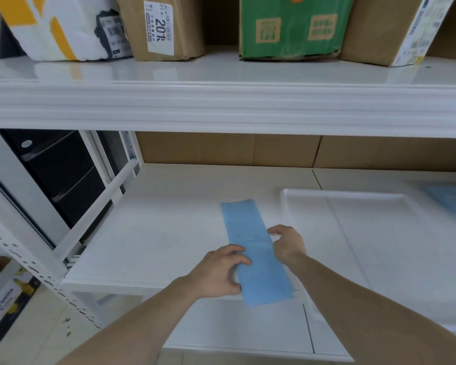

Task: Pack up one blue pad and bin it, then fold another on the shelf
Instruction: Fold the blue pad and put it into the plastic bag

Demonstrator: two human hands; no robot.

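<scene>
Left hand (221,272) gripping the near left edge of the blue pad (253,248), right hand (287,243) pinching its right edge, probably steadying it for another fold. Lies as a long narrow strip on the shelf (156,233), near end overhanging, beside a white tray (353,196).

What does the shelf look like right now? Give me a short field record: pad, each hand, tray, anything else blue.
pad: blue pad folded into a long narrow strip, lying on the white shelf, near end overhanging the shelf's front edge
left hand: grip on the strip's left edge, fingers curled over it
right hand: at the strip's right edge, fingers curled; actual grip cannot be confirmed
tray: white tray right of the strip
other blue: second blue sheet at far right, blurred
upper shelf: cardboard boxes, one green box
</scene>
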